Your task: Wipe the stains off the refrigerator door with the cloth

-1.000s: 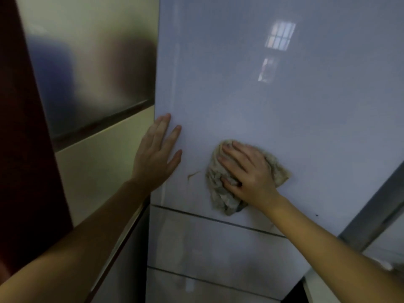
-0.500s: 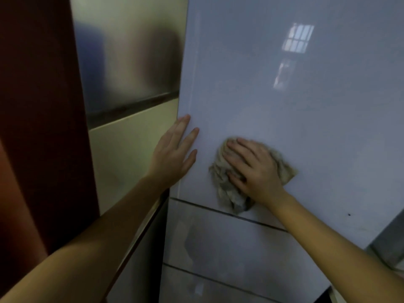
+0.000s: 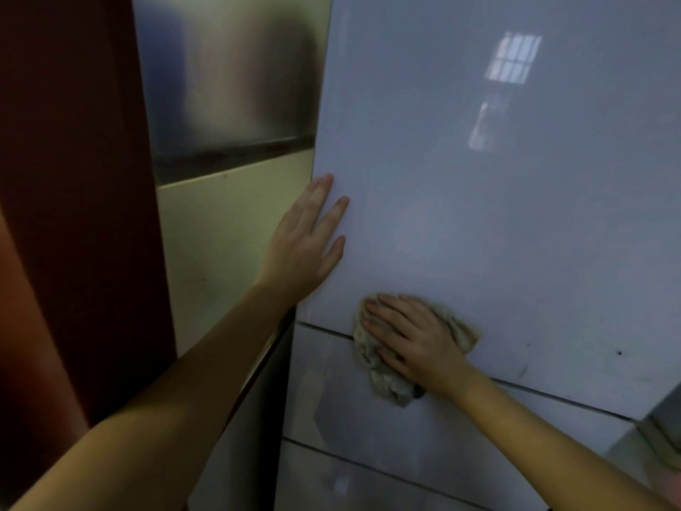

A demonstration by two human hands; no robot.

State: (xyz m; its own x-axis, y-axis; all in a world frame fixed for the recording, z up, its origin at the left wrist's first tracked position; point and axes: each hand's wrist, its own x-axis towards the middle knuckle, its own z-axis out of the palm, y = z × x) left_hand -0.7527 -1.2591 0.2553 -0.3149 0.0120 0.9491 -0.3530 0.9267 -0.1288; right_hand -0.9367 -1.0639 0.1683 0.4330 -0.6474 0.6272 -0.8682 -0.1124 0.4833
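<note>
The glossy pale grey refrigerator door fills the right of the view. My right hand presses a crumpled beige-grey cloth flat against the door's bottom edge, and the cloth hangs over the seam onto the drawer front below. My left hand lies flat with fingers spread on the door's left edge, holding nothing. A small dark speck and a faint smudge show on the door to the right of the cloth.
Two lower drawer fronts sit under the door. To the left stand a metallic panel and a cream panel, then a dark red-brown surface. A counter corner shows at the lower right.
My right hand has slid the cloth down to the door's bottom seam. The brown streak seen left of the cloth one second ago is gone. The view shifted, moving the door rightward.
</note>
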